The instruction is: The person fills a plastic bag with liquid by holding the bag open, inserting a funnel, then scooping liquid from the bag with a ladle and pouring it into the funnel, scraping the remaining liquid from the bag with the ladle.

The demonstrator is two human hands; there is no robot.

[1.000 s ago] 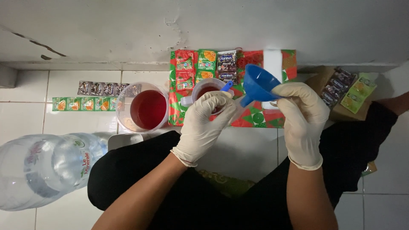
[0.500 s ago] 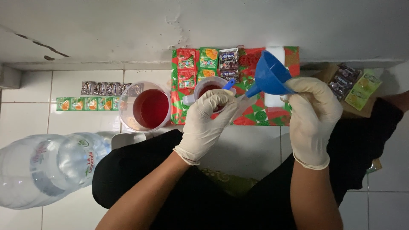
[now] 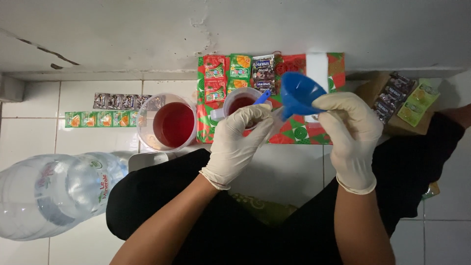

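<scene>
— At the centre of the frame, what do we see?

— We see our left hand, gloved in white, with its fingers curled around a small clear bag or cup; we cannot tell which. Just above it sits a small cup of red liquid with a blue stick leaning at its rim.

— And to the right of centre?

— Our right hand, gloved too, pinches the rim of the blue funnel between thumb and fingers, tilted, its spout pointing down toward the left hand.

— What lies around them?

— Left of centre stands a clear jug of red liquid on the tiled floor. Strips of sachets lie further left, more sachets rest on a red and green patterned box at the upper middle, and a large water bottle lies at the lower left.
</scene>
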